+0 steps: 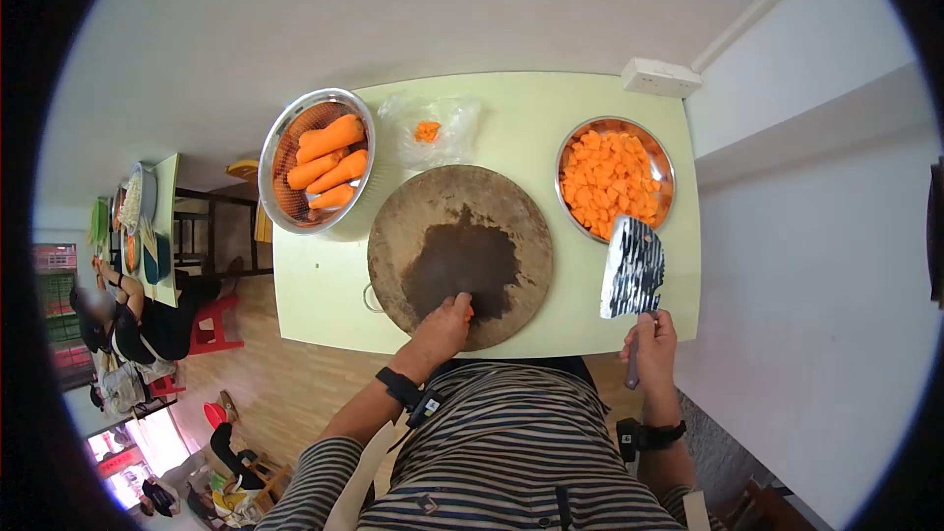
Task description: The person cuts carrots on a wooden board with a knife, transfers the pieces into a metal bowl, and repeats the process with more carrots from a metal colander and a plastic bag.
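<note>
My right hand (651, 339) grips the handle of a cleaver (629, 270), its wide blade pointing away from me beside the steel bowl. My left hand (445, 327) is over the near part of the round wooden chopping board (403, 226), fingers closed around a small carrot piece (470, 314) that is mostly hidden. A dark wet patch covers the board's middle. Cut carrot chunks (612, 177) fill the steel bowl (669, 162) on the right. Several whole peeled carrots (334, 138) lie in an oval steel basket (272, 162) on the left.
A clear plastic bag (457, 133) with a few orange bits (427, 132) lies behind the board on the pale green table (329, 305). A white socket box (661, 77) is at the wall. To the left, a person sits on a red stool (214, 326) at another table.
</note>
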### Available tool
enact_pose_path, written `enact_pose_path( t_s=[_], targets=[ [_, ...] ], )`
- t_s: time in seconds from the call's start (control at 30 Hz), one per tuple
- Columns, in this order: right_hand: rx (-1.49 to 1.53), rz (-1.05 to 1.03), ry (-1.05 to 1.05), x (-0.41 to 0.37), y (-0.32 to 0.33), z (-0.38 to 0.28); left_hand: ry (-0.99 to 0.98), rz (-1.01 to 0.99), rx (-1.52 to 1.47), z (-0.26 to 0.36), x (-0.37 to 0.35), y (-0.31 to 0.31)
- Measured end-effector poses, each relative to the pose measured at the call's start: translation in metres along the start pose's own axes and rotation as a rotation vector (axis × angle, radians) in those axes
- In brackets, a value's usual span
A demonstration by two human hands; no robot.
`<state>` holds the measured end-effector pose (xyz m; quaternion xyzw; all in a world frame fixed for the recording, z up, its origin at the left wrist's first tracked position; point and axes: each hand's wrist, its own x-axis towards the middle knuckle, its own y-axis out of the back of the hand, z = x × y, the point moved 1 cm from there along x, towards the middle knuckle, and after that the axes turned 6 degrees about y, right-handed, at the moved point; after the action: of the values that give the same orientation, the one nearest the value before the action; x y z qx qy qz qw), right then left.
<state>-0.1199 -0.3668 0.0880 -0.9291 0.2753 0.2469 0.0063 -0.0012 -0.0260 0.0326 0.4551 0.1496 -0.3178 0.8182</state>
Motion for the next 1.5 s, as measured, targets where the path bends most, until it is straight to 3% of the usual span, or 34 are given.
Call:
enact_pose_path(
  t_s=[0.2, 0.43, 0.53, 0.87, 0.93, 1.03, 1.13, 1.2, 1.27, 1.3, 1.33, 1.37, 1.43, 1.5],
  targets=[
    [-0.005, 0.002, -0.031, -0.009, -0.009, -0.010, 0.027, -0.069, 0.128, 0.004, 0.003, 0.011],
    [0.035, 0.054, -0.019, -0.014, 0.004, 0.000, -0.105, -0.025, 0.197, 0.027, 0.011, 0.020],
    [0.063, 0.072, 0.005, -0.020, 0.014, 0.002, 0.026, -0.033, -0.065, 0.037, 0.025, 0.024],
    [0.127, 0.195, 0.000, -0.050, 0.048, 0.021, -0.194, 0.097, -0.327, 0.147, 0.152, 0.017],
    [0.117, 0.215, -0.017, -0.054, 0.053, 0.020, -0.140, 0.015, -0.603, 0.177, 0.166, 0.020],
    [0.102, 0.237, -0.025, -0.056, 0.056, 0.021, -0.032, 0.040, -0.722, 0.184, 0.187, 0.009],
    [0.061, 0.201, -0.020, -0.051, 0.052, 0.008, -0.073, 0.029, -0.655, 0.176, 0.164, 0.009],
    [0.023, 0.154, -0.023, -0.041, 0.043, 0.006, -0.088, -0.098, -0.620, 0.150, 0.149, 0.003],
    [-0.175, -0.035, 0.185, -0.024, 0.031, 0.014, 0.058, -0.285, -0.633, 0.143, 0.106, 0.018],
    [-0.175, -0.059, 0.188, -0.020, 0.023, 0.009, 0.051, -0.345, -0.662, 0.132, 0.091, 0.018],
    [-0.398, -0.159, 0.400, -0.014, 0.010, -0.005, 0.045, -0.400, -0.694, 0.122, 0.075, 0.018],
    [-0.612, -0.261, 0.624, -0.008, -0.004, -0.018, 0.061, -0.369, -0.704, 0.114, 0.060, 0.018],
    [-0.761, -0.426, 0.636, 0.002, -0.034, -0.038, 0.187, -0.388, -1.030, 0.105, 0.035, 0.015],
    [-0.965, -0.680, 0.918, 0.012, -0.063, -0.039, 0.249, -0.362, -1.158, 0.087, 0.023, 0.014]
  ],
)
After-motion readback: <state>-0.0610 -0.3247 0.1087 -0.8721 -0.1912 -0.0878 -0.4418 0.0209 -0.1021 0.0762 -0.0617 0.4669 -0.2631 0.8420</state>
